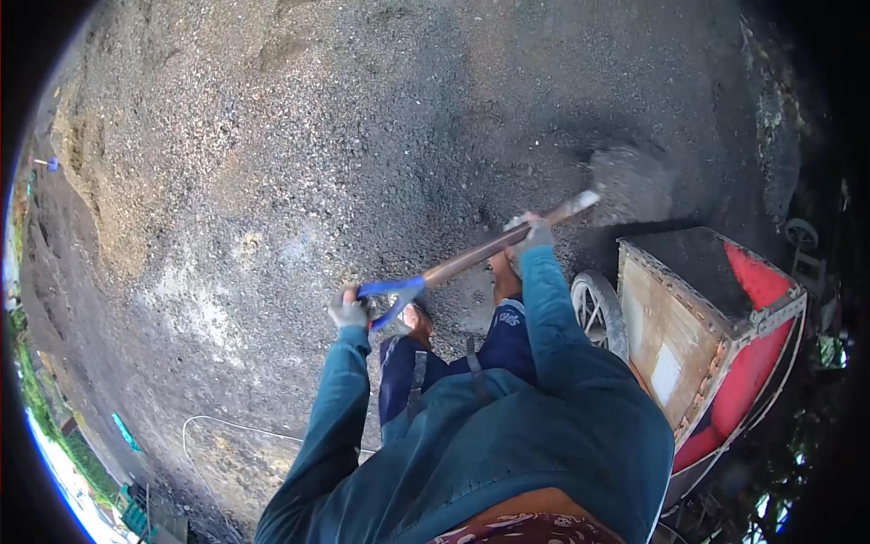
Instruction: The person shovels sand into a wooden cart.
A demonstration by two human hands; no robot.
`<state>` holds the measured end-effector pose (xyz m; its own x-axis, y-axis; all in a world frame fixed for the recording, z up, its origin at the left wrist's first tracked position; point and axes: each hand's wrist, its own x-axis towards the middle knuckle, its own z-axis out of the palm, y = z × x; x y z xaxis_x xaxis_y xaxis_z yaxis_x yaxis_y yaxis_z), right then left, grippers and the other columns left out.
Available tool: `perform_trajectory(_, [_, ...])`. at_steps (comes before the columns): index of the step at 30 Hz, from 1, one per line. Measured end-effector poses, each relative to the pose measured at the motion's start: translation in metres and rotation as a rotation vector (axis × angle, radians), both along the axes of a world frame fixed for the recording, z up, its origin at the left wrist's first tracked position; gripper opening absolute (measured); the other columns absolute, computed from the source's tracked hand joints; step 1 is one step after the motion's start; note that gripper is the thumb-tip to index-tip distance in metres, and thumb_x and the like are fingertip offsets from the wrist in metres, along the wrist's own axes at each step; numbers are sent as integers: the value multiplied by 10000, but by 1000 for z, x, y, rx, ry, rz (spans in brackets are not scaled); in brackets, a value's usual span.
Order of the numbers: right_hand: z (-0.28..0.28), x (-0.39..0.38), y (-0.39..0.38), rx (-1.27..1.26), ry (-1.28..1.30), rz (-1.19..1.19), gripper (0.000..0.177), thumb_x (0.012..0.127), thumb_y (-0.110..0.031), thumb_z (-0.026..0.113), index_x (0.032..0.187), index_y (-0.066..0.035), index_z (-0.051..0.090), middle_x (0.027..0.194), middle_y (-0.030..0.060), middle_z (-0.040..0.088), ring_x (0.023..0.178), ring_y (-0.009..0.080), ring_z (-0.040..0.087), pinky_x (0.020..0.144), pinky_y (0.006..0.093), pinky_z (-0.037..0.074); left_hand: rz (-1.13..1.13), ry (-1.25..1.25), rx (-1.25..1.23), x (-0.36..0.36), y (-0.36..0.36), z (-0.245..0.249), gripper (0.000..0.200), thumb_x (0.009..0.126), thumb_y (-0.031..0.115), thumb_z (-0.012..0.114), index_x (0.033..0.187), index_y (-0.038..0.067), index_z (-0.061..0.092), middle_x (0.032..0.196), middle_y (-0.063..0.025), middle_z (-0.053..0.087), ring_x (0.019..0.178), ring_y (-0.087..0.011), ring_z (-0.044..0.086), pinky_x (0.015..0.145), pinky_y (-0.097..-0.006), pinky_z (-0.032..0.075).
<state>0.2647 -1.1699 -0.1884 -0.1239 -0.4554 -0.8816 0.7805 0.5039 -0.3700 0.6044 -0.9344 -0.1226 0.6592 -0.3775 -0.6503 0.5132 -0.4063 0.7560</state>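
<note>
A shovel with a wooden shaft slants across the view in front of my legs. My left hand, in a grey glove with bare fingertips, is closed around its blue D-shaped grip. Further down, near the metal socket, my right hand is wrapped around the shaft, also gloved. The shovel's blade end is smeared by motion and looks covered with dark grey, gritty material. It is at the upper right, just beyond the wooden cart box.
A wooden box cart with a spoked wheel and red sheet inside stands close on my right. Dark gravel spreads ahead. A thin pale cord lies at lower left. Another wheel shows at far right.
</note>
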Motion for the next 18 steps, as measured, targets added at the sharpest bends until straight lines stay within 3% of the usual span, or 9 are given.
perform_trajectory(2, [48,-67,-6,-354,-52,-108,98,797,-133,568,774,-106,477,659,34,494,576,231,489,607,429,471,-350,-126,-140,-12,-62,5,274,867,245,632,722,13,618,564,-16,513,478,-113,468,441,-292,374])
perform_trajectory(4, [94,-127,-14,-509,46,-222,139,792,-162,563,696,-128,468,614,14,475,555,200,473,585,383,447,-640,-338,-386,-35,-124,72,288,866,271,639,783,-5,634,599,-48,557,541,-126,521,508,-307,429])
perform_trajectory(6, [157,-150,-8,-600,117,-320,125,788,-183,559,697,-127,494,566,8,451,509,192,442,578,368,432,-770,-383,-525,-49,-149,135,276,863,257,652,792,-9,628,647,-66,582,561,-130,532,537,-312,445])
perform_trajectory(9, [181,-154,0,-712,75,-264,116,789,-170,580,717,-119,504,590,10,474,525,186,463,580,381,439,-745,-461,-600,-56,-120,152,256,855,235,665,801,-12,621,679,-62,583,574,-130,541,547,-313,451])
perform_trajectory(12, [124,-105,7,-534,80,-140,101,805,-136,603,766,-116,512,623,10,487,539,183,481,569,390,455,-550,-204,-333,-43,-28,88,271,891,242,619,790,-10,609,689,-37,568,540,-117,527,473,-273,419])
perform_trajectory(14, [56,-46,41,-322,-91,86,104,836,-160,622,839,-121,526,648,25,507,559,207,520,559,391,467,-119,231,-142,-31,71,39,226,885,185,592,706,52,553,622,-29,521,538,-125,515,464,-282,423])
perform_trajectory(16, [29,50,103,69,181,422,167,878,-174,627,956,-72,520,670,64,533,564,266,557,561,454,498,216,258,29,-10,221,-32,230,909,178,530,699,85,542,574,-27,493,481,-129,462,428,-295,381])
perform_trajectory(17, [-41,83,153,133,-24,360,169,869,-156,633,961,-46,545,685,98,573,539,278,555,558,454,509,354,306,151,3,301,-27,250,906,251,537,700,109,541,608,-28,512,512,-148,480,471,-335,404])
perform_trajectory(18, [-47,116,197,220,-55,583,148,867,-155,628,926,-39,558,669,114,582,523,288,556,552,443,507,442,444,270,5,358,13,318,905,395,508,691,161,533,585,-9,479,499,-172,476,489,-402,418])
